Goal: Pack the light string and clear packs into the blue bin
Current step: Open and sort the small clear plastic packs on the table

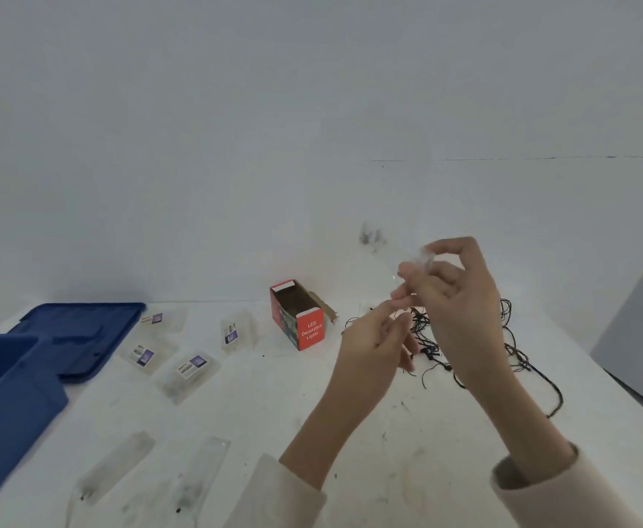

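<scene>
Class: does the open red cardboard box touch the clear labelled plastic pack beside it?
Apart. The head view shows a strip of white table between the red cardboard box and the clear labelled plastic pack.

Loose cream fabric covers both arms, the left sleeve [274, 497] and right sleeve [563, 489] ending in soft cuffs above the left hand [373, 348] and right hand [461, 299].

Scuffed white table [407, 432] — plain white wall [236, 127] behind
</scene>
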`<action>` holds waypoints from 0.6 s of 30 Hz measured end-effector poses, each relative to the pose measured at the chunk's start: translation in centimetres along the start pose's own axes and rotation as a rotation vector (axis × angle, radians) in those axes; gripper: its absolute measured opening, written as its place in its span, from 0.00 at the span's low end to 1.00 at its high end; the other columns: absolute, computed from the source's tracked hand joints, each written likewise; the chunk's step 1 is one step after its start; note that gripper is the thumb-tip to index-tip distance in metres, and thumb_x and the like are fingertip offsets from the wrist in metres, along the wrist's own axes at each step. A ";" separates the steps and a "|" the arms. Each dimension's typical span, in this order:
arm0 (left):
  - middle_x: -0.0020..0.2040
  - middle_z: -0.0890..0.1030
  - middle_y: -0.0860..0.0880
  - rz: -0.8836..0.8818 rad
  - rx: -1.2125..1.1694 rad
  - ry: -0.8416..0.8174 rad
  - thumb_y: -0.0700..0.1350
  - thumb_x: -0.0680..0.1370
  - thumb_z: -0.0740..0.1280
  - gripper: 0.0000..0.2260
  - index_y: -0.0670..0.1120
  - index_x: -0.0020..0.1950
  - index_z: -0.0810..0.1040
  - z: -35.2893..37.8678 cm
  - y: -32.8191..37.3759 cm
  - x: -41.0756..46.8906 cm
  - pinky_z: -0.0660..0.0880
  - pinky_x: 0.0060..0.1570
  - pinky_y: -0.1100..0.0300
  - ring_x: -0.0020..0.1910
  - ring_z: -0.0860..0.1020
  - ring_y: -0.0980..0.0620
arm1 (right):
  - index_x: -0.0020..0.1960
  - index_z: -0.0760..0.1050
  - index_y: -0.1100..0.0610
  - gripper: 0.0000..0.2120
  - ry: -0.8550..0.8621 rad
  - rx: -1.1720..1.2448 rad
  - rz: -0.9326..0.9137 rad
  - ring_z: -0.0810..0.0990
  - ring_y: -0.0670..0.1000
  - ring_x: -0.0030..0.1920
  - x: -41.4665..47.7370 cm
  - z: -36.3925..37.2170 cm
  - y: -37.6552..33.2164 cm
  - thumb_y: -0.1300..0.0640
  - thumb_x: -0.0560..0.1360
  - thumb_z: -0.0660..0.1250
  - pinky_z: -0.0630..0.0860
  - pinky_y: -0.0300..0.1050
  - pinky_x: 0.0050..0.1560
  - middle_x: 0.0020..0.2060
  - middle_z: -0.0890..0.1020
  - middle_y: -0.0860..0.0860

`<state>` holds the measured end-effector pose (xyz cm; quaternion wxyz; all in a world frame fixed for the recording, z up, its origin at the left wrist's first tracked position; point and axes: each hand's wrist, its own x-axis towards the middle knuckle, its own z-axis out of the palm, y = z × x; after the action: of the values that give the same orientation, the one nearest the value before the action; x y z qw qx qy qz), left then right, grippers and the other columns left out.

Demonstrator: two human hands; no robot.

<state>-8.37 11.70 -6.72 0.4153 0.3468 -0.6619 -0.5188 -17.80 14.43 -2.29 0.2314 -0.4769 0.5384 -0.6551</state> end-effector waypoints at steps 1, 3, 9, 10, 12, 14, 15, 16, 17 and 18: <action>0.32 0.77 0.51 0.024 0.079 0.010 0.43 0.81 0.59 0.10 0.54 0.54 0.78 -0.3 0.1 0.1 0.74 0.35 0.60 0.28 0.75 0.54 | 0.48 0.71 0.49 0.08 -0.004 -0.146 -0.086 0.82 0.48 0.32 0.3 -0.3 0.1 0.58 0.74 0.68 0.74 0.31 0.34 0.34 0.82 0.53; 0.34 0.77 0.53 0.122 0.284 0.026 0.43 0.81 0.59 0.11 0.51 0.58 0.79 -0.8 0.4 0.3 0.74 0.36 0.62 0.31 0.76 0.55 | 0.50 0.74 0.50 0.07 -0.031 -0.364 -0.219 0.78 0.44 0.34 1.0 -1.1 0.2 0.58 0.74 0.68 0.70 0.27 0.35 0.35 0.80 0.47; 0.39 0.79 0.48 0.481 0.591 0.157 0.44 0.79 0.63 0.10 0.46 0.52 0.83 -2.9 2.6 1.3 0.71 0.44 0.60 0.40 0.77 0.51 | 0.53 0.80 0.50 0.10 -0.313 -0.739 -0.281 0.73 0.46 0.34 3.3 -3.5 -0.2 0.59 0.73 0.69 0.67 0.26 0.38 0.35 0.77 0.42; 0.39 0.79 0.48 0.483 0.584 0.172 0.45 0.78 0.64 0.09 0.46 0.51 0.83 -3.1 2.9 1.6 0.71 0.43 0.61 0.40 0.77 0.52 | 0.51 0.81 0.49 0.09 -0.388 -0.704 -0.202 0.71 0.46 0.32 3.5 -3.9 -0.4 0.59 0.72 0.69 0.67 0.28 0.36 0.33 0.76 0.43; 0.37 0.80 0.51 0.385 0.491 0.142 0.45 0.78 0.65 0.08 0.48 0.50 0.84 -3.2 3.2 2.2 0.72 0.40 0.63 0.39 0.77 0.56 | 0.47 0.83 0.50 0.08 -0.508 -0.475 0.000 0.70 0.47 0.32 3.6 -4.6 -0.6 0.61 0.73 0.68 0.67 0.33 0.36 0.30 0.75 0.45; 0.33 0.79 0.57 0.240 0.296 0.087 0.44 0.77 0.67 0.07 0.49 0.48 0.84 -3.1 3.0 2.7 0.71 0.36 0.69 0.35 0.76 0.61 | 0.47 0.83 0.56 0.08 -0.557 -0.189 0.167 0.68 0.50 0.32 3.7 -5.1 -0.4 0.63 0.73 0.66 0.67 0.37 0.33 0.29 0.75 0.48; 0.32 0.79 0.58 0.176 0.182 0.071 0.43 0.77 0.67 0.06 0.49 0.47 0.84 -3.1 2.8 2.8 0.70 0.34 0.71 0.33 0.76 0.62 | 0.46 0.83 0.59 0.07 -0.542 -0.055 0.236 0.68 0.50 0.32 3.9 -5.2 -0.3 0.63 0.72 0.67 0.67 0.36 0.31 0.29 0.75 0.50; 0.32 0.79 0.57 0.127 0.084 0.064 0.42 0.76 0.67 0.06 0.48 0.47 0.84 -2.9 2.6 2.8 0.71 0.34 0.71 0.33 0.76 0.60 | 0.45 0.83 0.61 0.07 -0.518 0.085 0.301 0.69 0.50 0.32 3.9 -5.2 -0.1 0.61 0.69 0.69 0.68 0.36 0.29 0.31 0.77 0.51; 0.33 0.80 0.55 0.090 0.004 0.058 0.40 0.76 0.67 0.07 0.48 0.47 0.84 -2.8 2.2 2.9 0.73 0.37 0.69 0.33 0.76 0.57 | 0.44 0.83 0.62 0.11 -0.488 0.236 0.361 0.71 0.50 0.32 4.0 -5.2 0.3 0.58 0.64 0.74 0.70 0.35 0.28 0.33 0.78 0.52; 0.33 0.80 0.53 0.054 -0.063 0.045 0.39 0.76 0.66 0.07 0.47 0.47 0.84 -2.6 1.9 2.8 0.75 0.41 0.64 0.33 0.76 0.56 | 0.45 0.83 0.62 0.18 -0.453 0.389 0.412 0.74 0.49 0.31 4.1 -5.1 0.5 0.55 0.57 0.78 0.72 0.35 0.29 0.34 0.80 0.52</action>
<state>-7.25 8.59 -3.99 0.4548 0.3272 -0.6448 -0.5199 -24.12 13.41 -1.08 0.5584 -0.4387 0.4233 -0.5626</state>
